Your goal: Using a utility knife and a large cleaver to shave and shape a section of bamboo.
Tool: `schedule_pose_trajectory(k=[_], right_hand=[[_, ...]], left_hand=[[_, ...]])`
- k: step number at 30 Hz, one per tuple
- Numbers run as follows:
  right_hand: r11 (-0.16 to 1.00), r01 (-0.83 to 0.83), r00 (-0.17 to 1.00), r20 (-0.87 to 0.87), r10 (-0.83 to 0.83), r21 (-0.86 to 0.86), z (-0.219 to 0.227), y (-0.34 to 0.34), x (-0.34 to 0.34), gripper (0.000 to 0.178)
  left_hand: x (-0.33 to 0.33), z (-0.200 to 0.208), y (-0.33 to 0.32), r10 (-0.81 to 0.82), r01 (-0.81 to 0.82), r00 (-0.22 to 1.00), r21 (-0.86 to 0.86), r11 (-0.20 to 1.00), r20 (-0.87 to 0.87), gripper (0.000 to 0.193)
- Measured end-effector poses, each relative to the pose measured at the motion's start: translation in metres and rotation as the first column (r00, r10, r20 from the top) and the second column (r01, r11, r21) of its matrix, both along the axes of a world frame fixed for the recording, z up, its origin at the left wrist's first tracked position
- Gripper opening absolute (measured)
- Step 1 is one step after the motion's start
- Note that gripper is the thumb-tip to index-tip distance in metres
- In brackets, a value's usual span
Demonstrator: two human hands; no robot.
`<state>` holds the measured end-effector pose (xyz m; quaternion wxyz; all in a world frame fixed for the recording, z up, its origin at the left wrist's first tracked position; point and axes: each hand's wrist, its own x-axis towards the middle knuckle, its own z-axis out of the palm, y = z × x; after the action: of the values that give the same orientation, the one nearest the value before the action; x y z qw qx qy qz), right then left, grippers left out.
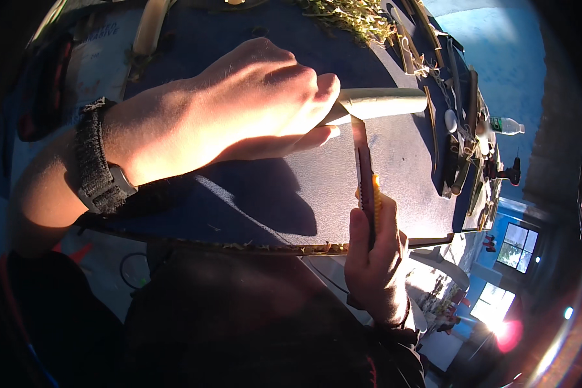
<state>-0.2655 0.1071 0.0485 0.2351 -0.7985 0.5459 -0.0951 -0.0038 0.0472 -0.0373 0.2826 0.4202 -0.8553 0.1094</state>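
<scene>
My left hand (239, 107) is closed around one end of a pale bamboo piece (394, 102), whose free end points right. A dark strap circles that wrist. Coming up from below, my right hand (378, 258) grips a utility knife (366, 174) with a yellow side on its handle, thumb along the handle. The long blade reaches up to the bamboo just right of my left fingers, its tip touching or very near the underside. Both are over the dark blue worktable (401, 174), partly in bright sunlight. The bamboo end inside my left fist is hidden.
Greenish shavings (352, 18) are heaped at the far edge. Thin strips (431, 123) and tangled cord lie along the right side. Beyond are a plastic bottle (507, 126) and a dark power drill (513, 172). Another pale rod (150, 29) lies far left, beside a printed sheet.
</scene>
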Motion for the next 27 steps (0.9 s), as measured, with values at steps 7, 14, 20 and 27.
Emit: schedule_pose_trajectory(k=[7,14,20,27], right_hand=[[0.999,-0.010,1.000,-0.004,0.010,-0.031,-0.002,-0.004,0.000,0.026],[1.000,-0.006,1.000,0.017,0.006,0.000,-0.006,-0.004,-0.002,0.027],[0.990,0.132,0.967,0.214,-0.142,0.057,-0.004,-0.005,-0.011,0.030],[0.978,0.053,0.962,0.251,-0.104,0.200,0.002,-0.017,-0.012,0.030]], left_hand=[[0.010,-0.003,0.007,-0.053,0.074,0.991,0.165,0.984,-0.126,0.031],[0.019,0.017,0.001,-0.094,0.110,0.992,0.215,0.970,-0.085,0.035],[0.024,0.029,-0.008,-0.132,0.141,0.990,0.305,0.942,-0.048,0.041],[0.019,0.043,-0.016,-0.089,0.048,0.995,0.550,0.834,0.048,0.047]])
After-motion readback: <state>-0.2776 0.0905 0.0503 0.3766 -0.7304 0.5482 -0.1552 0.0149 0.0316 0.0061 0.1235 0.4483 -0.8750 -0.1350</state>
